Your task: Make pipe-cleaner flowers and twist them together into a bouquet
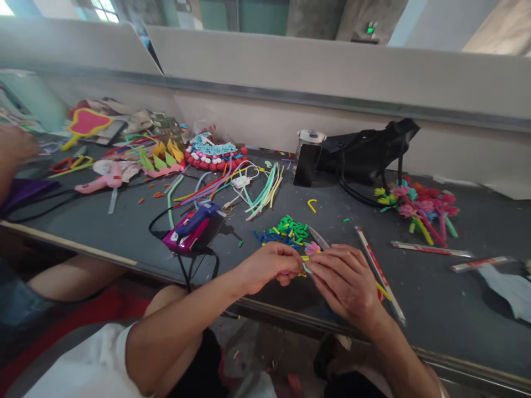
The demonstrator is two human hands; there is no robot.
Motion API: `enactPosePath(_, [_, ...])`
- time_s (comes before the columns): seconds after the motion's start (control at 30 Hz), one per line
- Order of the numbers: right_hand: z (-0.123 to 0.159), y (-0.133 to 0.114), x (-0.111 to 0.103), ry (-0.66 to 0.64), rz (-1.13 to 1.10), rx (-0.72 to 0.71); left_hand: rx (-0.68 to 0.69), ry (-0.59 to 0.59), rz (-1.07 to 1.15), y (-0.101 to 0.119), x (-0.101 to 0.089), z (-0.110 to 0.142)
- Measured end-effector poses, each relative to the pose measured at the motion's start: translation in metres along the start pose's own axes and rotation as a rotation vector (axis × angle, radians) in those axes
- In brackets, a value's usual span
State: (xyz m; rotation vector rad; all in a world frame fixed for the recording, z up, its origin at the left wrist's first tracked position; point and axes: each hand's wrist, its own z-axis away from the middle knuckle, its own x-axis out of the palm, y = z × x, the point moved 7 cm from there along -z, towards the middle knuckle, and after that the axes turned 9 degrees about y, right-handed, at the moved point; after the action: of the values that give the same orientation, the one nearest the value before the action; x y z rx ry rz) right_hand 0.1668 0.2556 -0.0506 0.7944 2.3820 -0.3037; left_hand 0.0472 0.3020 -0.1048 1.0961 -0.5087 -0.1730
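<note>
My left hand (276, 266) is closed in a pinch at the table's front edge. Its fingertips meet a small pink fuzzy pipe-cleaner flower (313, 248) with yellow and pale green pieces beneath it. From the other side my right hand (346, 279) curls its fingers over the same flower, and its palm is hidden. A yellow stem (384, 291) sticks out past the right hand; whether it belongs to the flower I cannot tell. Scissors show a blade (318, 237) behind the right fingers. Just beyond lies a pile of short green, blue and yellow pieces (290, 229).
A blue glue gun (199, 218) rests on a magenta box (185, 236), cables around it. Pipe cleaners (267, 190) lie behind. A phone (307, 165) leans near a black bag (369, 152). Finished flowers (427, 204) and slim packets (379, 271) are at right. Another person's hand (16, 145) is far left.
</note>
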Motion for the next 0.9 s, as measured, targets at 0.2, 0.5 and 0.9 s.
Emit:
enactPosePath(0.2, [0.001, 0.004, 0.0, -0.044, -0.091, 0.012, -0.013, -0.025, -0.039, -0.001, 0.001, 0.0])
enactPosePath(0.5, [0.001, 0.001, 0.0, 0.044, -0.07, 0.063, 0.13, 0.084, -0.24, 0.007, 0.001, 0.003])
enactPosePath(0.9, [0.002, 0.011, 0.005, 0.022, -0.118, 0.388, 0.901, 0.19, -0.835, 0.029, 0.018, 0.028])
